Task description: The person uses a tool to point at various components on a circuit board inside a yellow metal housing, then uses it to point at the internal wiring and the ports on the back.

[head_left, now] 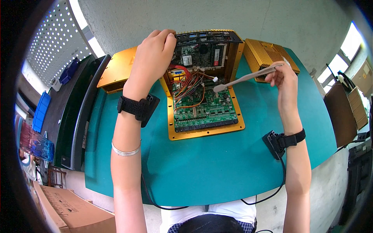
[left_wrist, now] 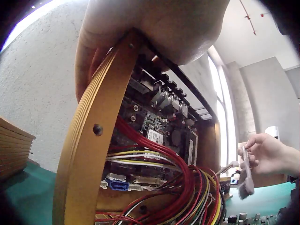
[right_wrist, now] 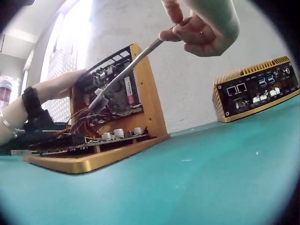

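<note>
A gold computer case (head_left: 237,58) stands upright on the table, its base plate folded down flat with a green circuit board (head_left: 217,112) on it. My left hand (head_left: 155,56) grips the upper left corner of the case, fingers over the outside of the finned side wall (left_wrist: 86,145). A bundle of red, yellow and black wires (left_wrist: 187,183) runs from the case to the board. My right hand (head_left: 287,83) pinches the handle end of a grey brush (head_left: 248,77), and the bristle head (left_wrist: 245,188) hangs over the board's back right part.
A second gold case (right_wrist: 255,91) with ports sits at the right on the green table (head_left: 175,167). Another gold case (head_left: 116,70) lies at the left, beside a dark bench (head_left: 72,97). A grey wall (head_left: 210,15) rises behind.
</note>
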Demonstrator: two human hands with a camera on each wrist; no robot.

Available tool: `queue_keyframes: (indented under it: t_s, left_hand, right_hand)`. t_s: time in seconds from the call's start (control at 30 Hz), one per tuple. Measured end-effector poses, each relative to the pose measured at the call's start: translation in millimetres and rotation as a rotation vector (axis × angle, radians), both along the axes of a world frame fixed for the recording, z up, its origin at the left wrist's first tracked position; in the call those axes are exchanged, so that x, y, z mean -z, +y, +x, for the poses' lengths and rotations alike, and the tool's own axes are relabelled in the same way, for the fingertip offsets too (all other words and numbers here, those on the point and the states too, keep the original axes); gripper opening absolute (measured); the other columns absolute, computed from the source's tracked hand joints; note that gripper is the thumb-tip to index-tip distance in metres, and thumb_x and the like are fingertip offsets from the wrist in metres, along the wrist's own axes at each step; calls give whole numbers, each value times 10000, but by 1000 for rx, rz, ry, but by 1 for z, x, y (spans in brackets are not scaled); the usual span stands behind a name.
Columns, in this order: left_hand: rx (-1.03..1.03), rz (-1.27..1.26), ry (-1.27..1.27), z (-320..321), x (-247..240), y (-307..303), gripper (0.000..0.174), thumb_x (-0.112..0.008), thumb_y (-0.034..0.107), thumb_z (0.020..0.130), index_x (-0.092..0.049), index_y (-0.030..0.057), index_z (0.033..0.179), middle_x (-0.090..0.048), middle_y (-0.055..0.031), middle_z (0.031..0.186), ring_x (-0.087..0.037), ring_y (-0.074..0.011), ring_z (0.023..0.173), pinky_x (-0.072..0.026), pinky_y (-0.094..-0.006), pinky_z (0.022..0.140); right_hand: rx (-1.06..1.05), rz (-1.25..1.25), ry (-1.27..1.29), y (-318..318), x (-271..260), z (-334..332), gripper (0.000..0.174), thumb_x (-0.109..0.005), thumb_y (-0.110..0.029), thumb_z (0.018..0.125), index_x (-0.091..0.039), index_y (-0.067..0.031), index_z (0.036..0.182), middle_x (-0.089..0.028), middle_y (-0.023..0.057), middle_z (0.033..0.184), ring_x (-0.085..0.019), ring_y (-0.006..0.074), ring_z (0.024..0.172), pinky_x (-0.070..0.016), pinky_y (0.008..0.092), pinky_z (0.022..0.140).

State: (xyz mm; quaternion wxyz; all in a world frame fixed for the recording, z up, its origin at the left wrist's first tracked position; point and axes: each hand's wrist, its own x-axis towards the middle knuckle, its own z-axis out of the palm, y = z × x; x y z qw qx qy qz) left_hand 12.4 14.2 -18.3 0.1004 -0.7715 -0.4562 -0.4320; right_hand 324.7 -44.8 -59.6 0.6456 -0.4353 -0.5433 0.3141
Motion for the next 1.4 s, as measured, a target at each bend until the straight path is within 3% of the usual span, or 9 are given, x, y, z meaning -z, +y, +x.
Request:
queue_keyframes:
  t_s: [0.27,0.33,0.43,0.67,0.77,1.13,1.4]
  left_hand:
    - [8,5,-11,0,0,1,371,-393,244,944,-653,12,1069,-639,-223,976,-610,-395,923,-482,-447,842]
    - [10,4,-9,0,0,1,369,-392,244,945,-654,15,1067,-638,-222,978,-609,-395,924,-482,-446,840]
    - [6,-2,-19,1,0,1,366,-393,243,944,-656,19,1065,-638,-219,975,-609,-391,925,-482,-445,838]
    - [11,14,-8,0,1,0,364,-391,244,948,-658,22,1057,-639,-215,966,-610,-385,927,-483,-445,838]
    - [10,16,-2,1,0,-1,368,-385,244,950,-655,22,1063,-638,-217,966,-610,-385,929,-482,-444,838]
    - [1,15,1,1,0,0,371,-379,243,946,-655,29,1072,-631,-219,956,-608,-388,916,-482,-446,830]
    - [-2,25,10,0,1,1,364,-381,236,943,-654,34,1073,-631,-214,950,-608,-388,915,-483,-448,825]
  right_hand:
    - [-38,-160,-63,0,2,-4,249,-453,-187,914,-616,-14,841,-637,93,669,-567,126,570,-420,243,545]
    - [-61,-223,-176,-1,1,-3,301,-428,-290,938,-606,-59,865,-622,49,681,-573,102,615,-444,237,619]
    - [-93,-234,-189,0,3,-3,295,-467,-295,936,-606,-51,846,-622,48,686,-590,109,623,-462,244,623]
    - [-134,-263,-310,1,3,-5,278,-500,-232,935,-663,-15,872,-630,44,694,-581,81,607,-457,219,591]
    - [-127,-265,-344,3,4,-7,271,-519,-177,923,-708,16,899,-643,64,641,-574,91,547,-447,218,519]
    - [-494,-455,-572,-5,7,-16,317,-635,-281,901,-727,18,848,-655,39,654,-608,91,600,-487,224,566]
    - [-599,-614,-703,-11,2,-16,361,-659,-333,891,-747,4,797,-687,52,680,-609,93,604,-493,238,571]
